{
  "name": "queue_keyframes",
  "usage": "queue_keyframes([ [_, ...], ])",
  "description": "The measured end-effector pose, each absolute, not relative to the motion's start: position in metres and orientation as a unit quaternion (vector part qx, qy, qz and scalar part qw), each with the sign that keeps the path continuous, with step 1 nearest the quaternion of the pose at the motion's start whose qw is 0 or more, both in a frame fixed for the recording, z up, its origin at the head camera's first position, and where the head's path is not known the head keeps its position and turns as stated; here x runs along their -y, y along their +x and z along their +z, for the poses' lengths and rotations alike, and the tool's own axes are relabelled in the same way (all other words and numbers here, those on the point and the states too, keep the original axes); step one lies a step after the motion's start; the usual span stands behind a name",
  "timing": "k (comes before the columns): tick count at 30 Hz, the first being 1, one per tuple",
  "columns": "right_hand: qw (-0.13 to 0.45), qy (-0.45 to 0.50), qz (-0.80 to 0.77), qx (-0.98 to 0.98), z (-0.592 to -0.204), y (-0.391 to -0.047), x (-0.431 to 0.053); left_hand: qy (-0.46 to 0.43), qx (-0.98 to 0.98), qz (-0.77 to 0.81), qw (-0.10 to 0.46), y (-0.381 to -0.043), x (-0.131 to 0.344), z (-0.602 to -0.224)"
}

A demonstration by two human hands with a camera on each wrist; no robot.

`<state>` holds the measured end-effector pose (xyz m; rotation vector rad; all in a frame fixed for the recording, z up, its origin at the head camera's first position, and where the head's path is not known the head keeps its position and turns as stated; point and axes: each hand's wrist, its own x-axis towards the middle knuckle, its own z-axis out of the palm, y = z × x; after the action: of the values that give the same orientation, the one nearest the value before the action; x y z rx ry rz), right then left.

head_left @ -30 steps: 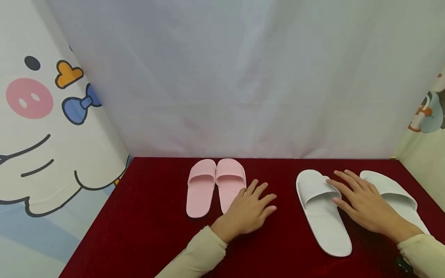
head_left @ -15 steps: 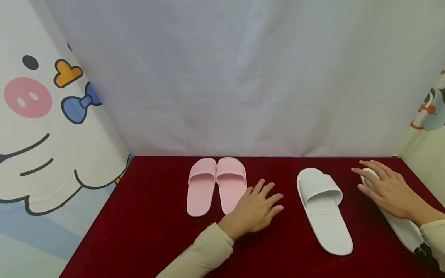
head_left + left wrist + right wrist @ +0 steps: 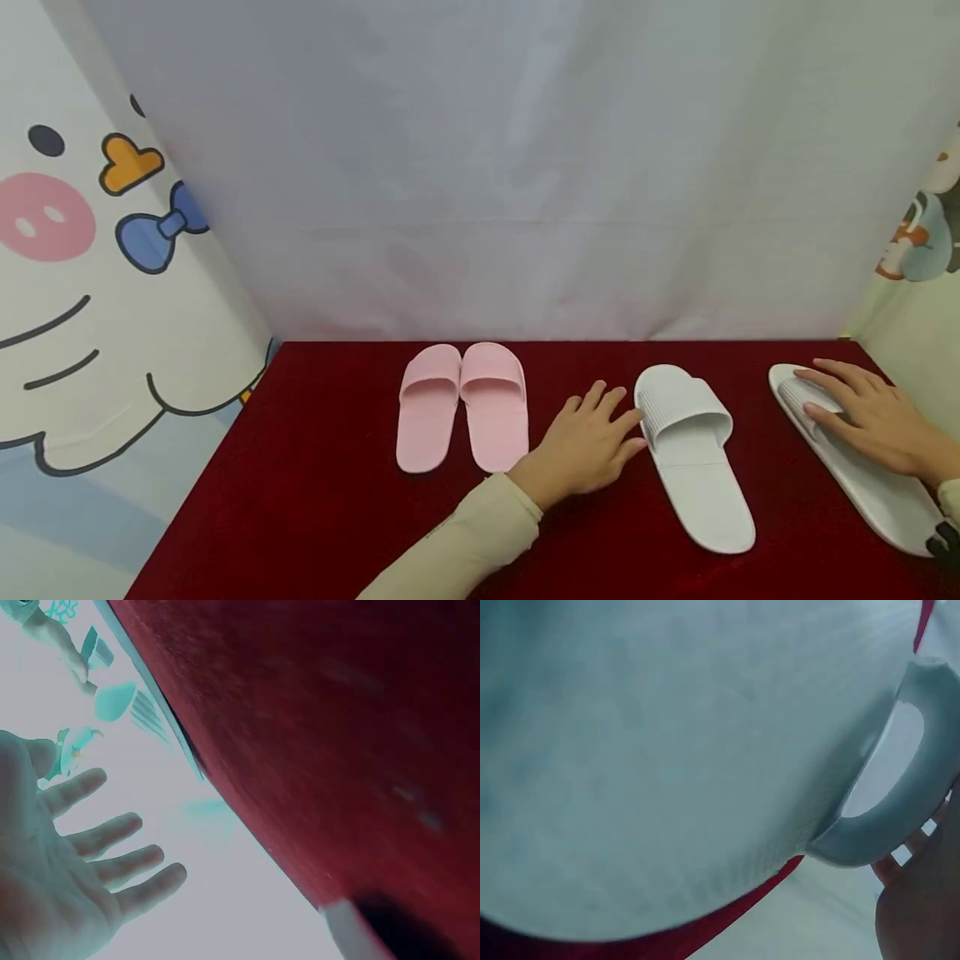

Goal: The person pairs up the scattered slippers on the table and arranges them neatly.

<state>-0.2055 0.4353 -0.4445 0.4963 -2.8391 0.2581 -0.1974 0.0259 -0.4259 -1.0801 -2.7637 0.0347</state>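
Note:
My left hand (image 3: 588,446) has its fingers spread, fingertips close beside the strap of the left white slipper (image 3: 705,483); whether they touch it I cannot tell. In the left wrist view the palm and straight fingers of that left hand (image 3: 90,862) hold nothing. Over the strap of the right white slipper (image 3: 862,487) lies my right hand (image 3: 881,421), fingers loosely extended, covering part of it. The right wrist view is filled by this white slipper (image 3: 667,772), its strap (image 3: 900,832) beside the right hand (image 3: 922,892). Contact there is unclear.
A pair of pink slippers (image 3: 427,425) stands side by side to the left of my left hand. Everything lies on a dark red cloth (image 3: 315,500). A pale curtain (image 3: 525,183) closes off the back, and a cartoon-printed cloth (image 3: 90,333) hangs at the left.
My right hand has moved right, from between the white slippers to over the right one. My left hand has shifted right, away from the pink slippers, towards the left white slipper.

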Motion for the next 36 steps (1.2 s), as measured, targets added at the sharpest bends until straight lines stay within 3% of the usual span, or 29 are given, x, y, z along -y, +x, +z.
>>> queue_keyframes([
  [5,0.097,0.147,0.1,0.979,-0.45,-0.201,-0.44,-0.374,0.921,0.011,0.106,-0.201,-0.042,-0.423],
  [14,0.093,0.155,0.112,0.977,-0.456,-0.197,-0.445,-0.343,0.938,-0.004,0.05,-0.213,-0.074,-0.43],
  [26,0.123,0.184,0.179,0.959,-0.461,-0.191,-0.456,-0.331,0.941,-0.069,-0.011,-0.224,-0.097,-0.437],
  [33,0.162,0.229,0.176,0.944,-0.46,-0.189,-0.459,-0.349,0.934,-0.078,-0.005,-0.222,-0.1,-0.432],
  [36,0.151,0.221,0.185,0.945,-0.457,-0.185,-0.46,-0.349,0.933,-0.083,-0.002,-0.22,-0.101,-0.43],
])
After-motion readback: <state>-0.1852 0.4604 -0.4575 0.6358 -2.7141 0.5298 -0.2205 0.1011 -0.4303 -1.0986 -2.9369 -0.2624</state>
